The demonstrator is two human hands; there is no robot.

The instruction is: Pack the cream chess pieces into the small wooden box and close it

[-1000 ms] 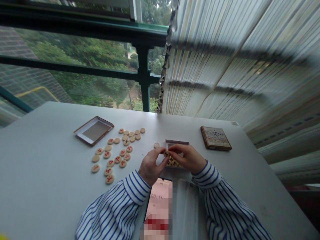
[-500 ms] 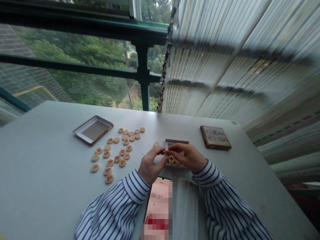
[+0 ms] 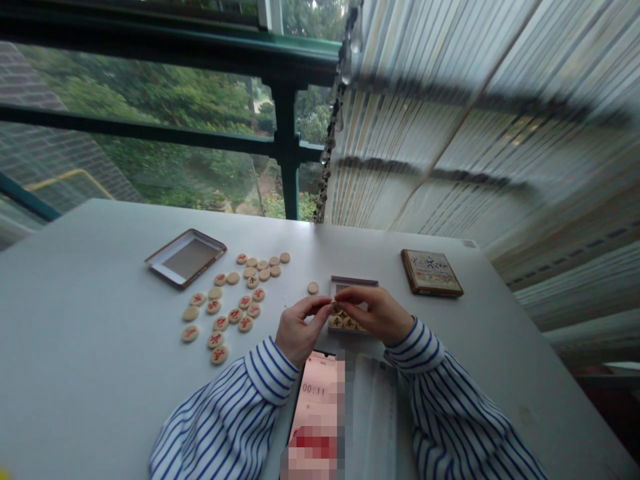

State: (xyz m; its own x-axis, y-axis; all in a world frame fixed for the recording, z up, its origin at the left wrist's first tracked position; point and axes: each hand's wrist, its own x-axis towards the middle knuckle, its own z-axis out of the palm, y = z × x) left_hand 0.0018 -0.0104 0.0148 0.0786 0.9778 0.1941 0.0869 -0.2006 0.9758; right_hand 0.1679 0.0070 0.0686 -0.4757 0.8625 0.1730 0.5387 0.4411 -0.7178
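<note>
Over the left side of an open shallow box [image 3: 354, 280], my left hand [image 3: 300, 327] and my right hand [image 3: 377, 313] meet fingertip to fingertip. Between their pinched thumbs and forefingers is a round wooden Chinese chess piece [image 3: 337, 308], mostly hidden by the fingers. Below it, chess pieces with black characters [image 3: 349, 323] lie in a row along the near side of the box; my right hand covers part of them. One blank-side-up piece [image 3: 313, 288] rests on the table just beyond my left hand.
Left of my hands, several red-marked pieces [image 3: 235, 316] and blank-side-up pieces lie scattered on the white table [image 3: 100, 333]. An upturned box lid [image 3: 187, 259] sits behind them. A closed box [image 3: 432, 273] stands at right. Under my wrists lie a phone [image 3: 314, 393] and a translucent sleeve [image 3: 375, 413].
The held piece has turned between my fingers, so its marked face shows less. My left fingers have shifted slightly, leaving the lone blank piece beyond them fully visible.
</note>
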